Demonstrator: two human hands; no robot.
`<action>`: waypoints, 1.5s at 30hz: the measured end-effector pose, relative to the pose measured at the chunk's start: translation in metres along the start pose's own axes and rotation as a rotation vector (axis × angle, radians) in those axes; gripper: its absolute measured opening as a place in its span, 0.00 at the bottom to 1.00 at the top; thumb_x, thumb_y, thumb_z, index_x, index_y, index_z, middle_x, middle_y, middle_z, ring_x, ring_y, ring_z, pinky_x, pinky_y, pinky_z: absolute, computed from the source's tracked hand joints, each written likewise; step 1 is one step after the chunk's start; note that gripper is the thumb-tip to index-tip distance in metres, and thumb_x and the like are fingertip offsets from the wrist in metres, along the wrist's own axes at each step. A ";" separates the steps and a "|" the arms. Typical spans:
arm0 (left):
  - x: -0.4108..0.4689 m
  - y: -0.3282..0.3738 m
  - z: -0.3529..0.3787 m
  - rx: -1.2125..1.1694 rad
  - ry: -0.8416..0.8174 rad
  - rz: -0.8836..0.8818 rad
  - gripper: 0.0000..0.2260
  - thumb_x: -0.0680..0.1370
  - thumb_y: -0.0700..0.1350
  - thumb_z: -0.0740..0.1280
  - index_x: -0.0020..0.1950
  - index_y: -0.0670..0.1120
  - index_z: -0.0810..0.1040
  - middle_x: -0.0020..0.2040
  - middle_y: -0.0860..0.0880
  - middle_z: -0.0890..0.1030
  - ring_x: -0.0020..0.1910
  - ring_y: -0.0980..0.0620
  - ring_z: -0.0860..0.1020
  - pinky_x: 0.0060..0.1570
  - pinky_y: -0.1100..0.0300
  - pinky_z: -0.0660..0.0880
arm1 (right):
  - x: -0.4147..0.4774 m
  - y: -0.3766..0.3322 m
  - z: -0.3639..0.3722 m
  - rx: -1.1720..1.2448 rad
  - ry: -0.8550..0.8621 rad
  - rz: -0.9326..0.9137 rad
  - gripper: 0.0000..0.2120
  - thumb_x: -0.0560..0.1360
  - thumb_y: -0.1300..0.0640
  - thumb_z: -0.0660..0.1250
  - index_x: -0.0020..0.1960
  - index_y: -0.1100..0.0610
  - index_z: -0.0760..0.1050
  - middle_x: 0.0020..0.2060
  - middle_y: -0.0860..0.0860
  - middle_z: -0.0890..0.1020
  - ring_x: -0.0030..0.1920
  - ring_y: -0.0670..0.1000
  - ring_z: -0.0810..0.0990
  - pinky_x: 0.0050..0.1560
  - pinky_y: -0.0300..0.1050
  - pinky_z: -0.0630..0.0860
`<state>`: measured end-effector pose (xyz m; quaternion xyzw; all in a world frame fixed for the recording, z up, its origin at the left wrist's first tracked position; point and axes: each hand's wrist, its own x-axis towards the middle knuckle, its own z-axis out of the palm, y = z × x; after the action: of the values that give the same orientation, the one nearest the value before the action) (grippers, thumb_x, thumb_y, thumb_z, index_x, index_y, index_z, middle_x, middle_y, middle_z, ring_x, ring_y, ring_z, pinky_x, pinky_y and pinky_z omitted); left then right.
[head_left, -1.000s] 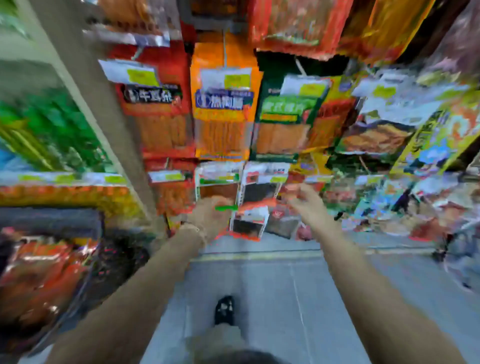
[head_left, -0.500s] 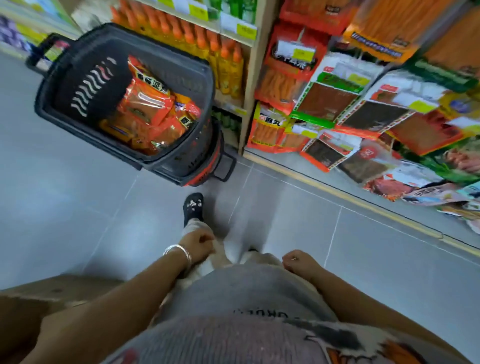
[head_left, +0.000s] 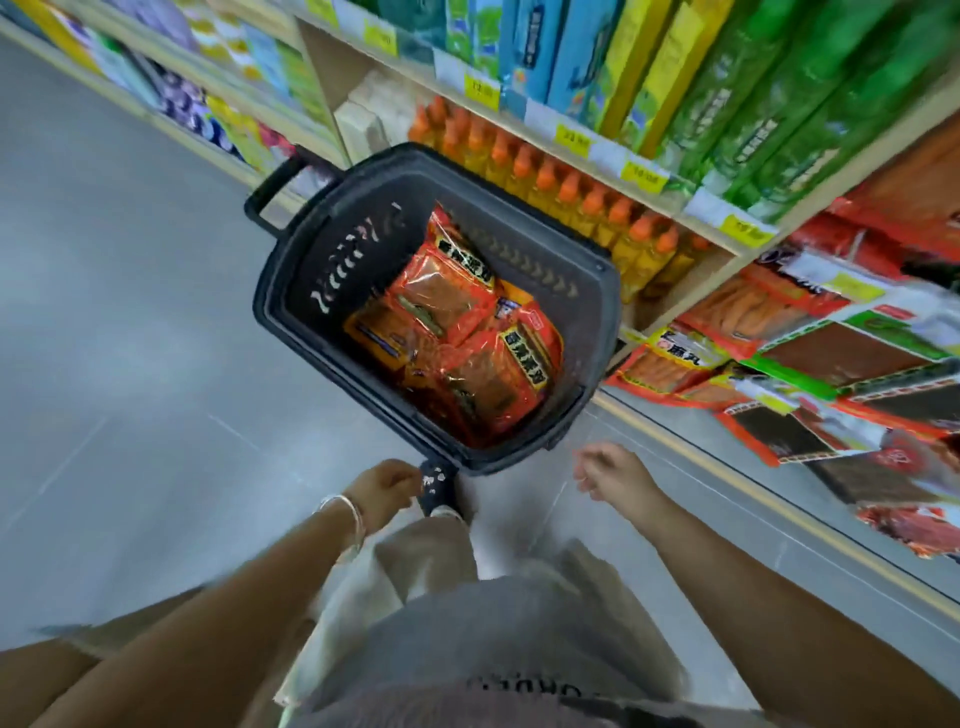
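A grey tiled floor (head_left: 130, 364) fills the left half of a shop aisle, seen from above by the person standing on it. Wooden shelves (head_left: 670, 208) run along the right side, stacked with green and blue boxes (head_left: 753, 104) above a row of orange-capped bottles (head_left: 571, 192), with yellow price tags (head_left: 571, 139) on the shelf edge. Further right, red and orange snack packs (head_left: 831, 358) hang in overlapping rows down to near the floor.

A black basket (head_left: 301, 332) stands on the floor just beside the bottom shelf, straight ahead of the person, its handle (head_left: 272, 195) pointing away up the aisle. Inside it lie several orange-red packets (head_left: 452, 312), piled against one another toward the right wall, the top one tilted.

Both arms reach forward and down, bare to the elbow, over a grey top and pale trousers. The left hand (head_left: 387, 486) hangs just short of the basket's near rim, fingers loosely curled, gripping nothing. The right hand (head_left: 610, 470) hovers just off the basket's near right corner, apart from it, fingers slack and partly bent, also without anything in them; motion blur hides the fingertips.

A dark patterned shoe (head_left: 436, 486) sits on the floor between the left hand and the basket, its toe close against the basket's base. A thin silver bracelet (head_left: 345, 512) circles the left wrist.
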<state>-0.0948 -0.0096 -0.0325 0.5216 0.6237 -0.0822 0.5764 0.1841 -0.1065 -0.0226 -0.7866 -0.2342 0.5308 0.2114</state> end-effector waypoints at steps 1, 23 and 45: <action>0.006 0.008 -0.013 -0.026 -0.008 0.028 0.10 0.78 0.33 0.60 0.57 0.39 0.77 0.50 0.43 0.78 0.43 0.49 0.76 0.29 0.72 0.70 | 0.009 -0.020 0.007 0.033 -0.002 -0.025 0.06 0.81 0.60 0.59 0.51 0.60 0.73 0.38 0.55 0.77 0.35 0.50 0.75 0.33 0.35 0.72; 0.201 0.078 -0.073 -0.411 0.205 0.007 0.06 0.77 0.44 0.65 0.44 0.55 0.78 0.49 0.53 0.82 0.51 0.52 0.80 0.54 0.57 0.75 | 0.313 -0.135 0.091 0.563 0.014 0.324 0.18 0.77 0.48 0.65 0.65 0.52 0.71 0.61 0.51 0.76 0.48 0.46 0.78 0.39 0.39 0.73; 0.205 0.100 -0.108 -0.408 -0.010 0.134 0.27 0.64 0.61 0.74 0.58 0.54 0.74 0.53 0.56 0.81 0.51 0.58 0.80 0.49 0.67 0.75 | 0.216 -0.108 0.084 0.526 -0.283 0.299 0.50 0.56 0.32 0.75 0.73 0.46 0.63 0.71 0.48 0.69 0.70 0.53 0.69 0.71 0.61 0.62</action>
<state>-0.0456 0.2243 -0.1126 0.4339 0.5886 0.0815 0.6772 0.1603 0.1154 -0.1477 -0.6492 0.0018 0.7021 0.2925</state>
